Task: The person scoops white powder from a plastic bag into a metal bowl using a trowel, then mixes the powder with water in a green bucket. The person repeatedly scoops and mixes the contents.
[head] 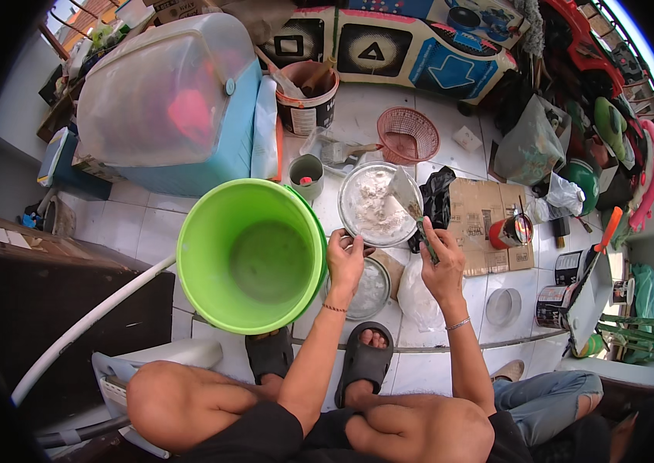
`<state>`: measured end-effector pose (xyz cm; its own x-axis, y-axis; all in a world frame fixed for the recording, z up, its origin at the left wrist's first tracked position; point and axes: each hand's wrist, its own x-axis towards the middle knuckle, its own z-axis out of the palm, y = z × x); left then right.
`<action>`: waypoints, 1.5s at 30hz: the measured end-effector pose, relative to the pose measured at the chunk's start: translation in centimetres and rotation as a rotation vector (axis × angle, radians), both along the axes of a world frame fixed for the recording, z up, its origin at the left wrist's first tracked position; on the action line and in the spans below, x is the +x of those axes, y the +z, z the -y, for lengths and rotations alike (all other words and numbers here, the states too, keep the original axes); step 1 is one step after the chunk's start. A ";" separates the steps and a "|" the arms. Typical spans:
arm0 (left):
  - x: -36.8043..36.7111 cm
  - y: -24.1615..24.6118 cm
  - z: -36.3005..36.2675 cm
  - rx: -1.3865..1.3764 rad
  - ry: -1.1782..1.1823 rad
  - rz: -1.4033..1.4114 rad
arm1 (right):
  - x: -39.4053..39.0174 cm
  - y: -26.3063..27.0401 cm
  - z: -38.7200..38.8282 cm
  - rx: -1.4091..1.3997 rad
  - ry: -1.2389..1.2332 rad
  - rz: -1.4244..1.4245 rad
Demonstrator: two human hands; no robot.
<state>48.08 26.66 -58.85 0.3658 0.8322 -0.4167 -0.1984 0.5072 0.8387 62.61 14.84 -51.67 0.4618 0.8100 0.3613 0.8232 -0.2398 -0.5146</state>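
My right hand point(444, 260) grips the handle of a putty knife point(405, 188), and its broad blade is over a round tub point(343, 223). White powder or paste point(374, 199) lies in clumps in that tub. At the near rim, my left hand point(345, 260) holds the tub with thumb and fingers. Left of it stands a large green plastic bucket point(272, 254), with only a greyish bottom visible inside. Below my hands a round clear lid or shallow container point(370, 292) rests on the tiles, partly hidden by my left wrist. A white plastic bag point(419, 298) lies beneath my right hand.
Behind the tub are a grey cup point(305, 176), a paintbrush point(341, 152), a pink basket point(408, 136) and a paint pail point(307, 101). At right, a red can point(509, 231) stands on flattened cardboard point(472, 231). Another person's jeans-clad leg point(547, 399) is at lower right.
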 end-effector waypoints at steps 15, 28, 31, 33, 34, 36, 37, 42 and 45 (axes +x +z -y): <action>-0.6 2.5 -0.5 0.161 -0.073 -0.067 | 6.2 2.6 1.1 0.062 0.128 -0.061; 0.0 1.4 -0.9 0.311 -0.071 -0.125 | 5.3 4.2 4.8 -0.055 0.166 -0.173; 0.7 1.9 -0.6 0.245 -0.050 -0.053 | 5.2 4.4 5.7 -0.099 0.143 -0.167; 1.0 2.0 -0.5 0.223 -0.045 -0.044 | 5.5 4.7 5.6 -0.077 0.073 -0.132; 1.0 1.7 -0.8 0.250 -0.050 -0.074 | 5.1 4.9 5.4 -0.069 0.076 -0.153; 1.0 1.6 -1.0 0.269 -0.054 -0.093 | 4.0 5.5 5.0 -0.055 0.081 -0.189; 0.9 1.8 -1.0 0.262 -0.053 -0.082 | 3.7 5.1 5.2 -0.107 0.088 -0.197; 0.9 1.4 -1.0 0.305 -0.045 -0.119 | 4.1 4.4 4.8 0.034 -0.063 -0.135; 0.8 1.4 -0.8 0.325 -0.030 -0.139 | 1.3 3.9 3.6 -0.046 -0.039 0.039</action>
<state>48.90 27.43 -57.44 0.3501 0.9194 -0.1791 -0.0600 0.2128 0.9753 63.96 11.19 -47.76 0.4799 0.8076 0.3427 0.8318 -0.2948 -0.4702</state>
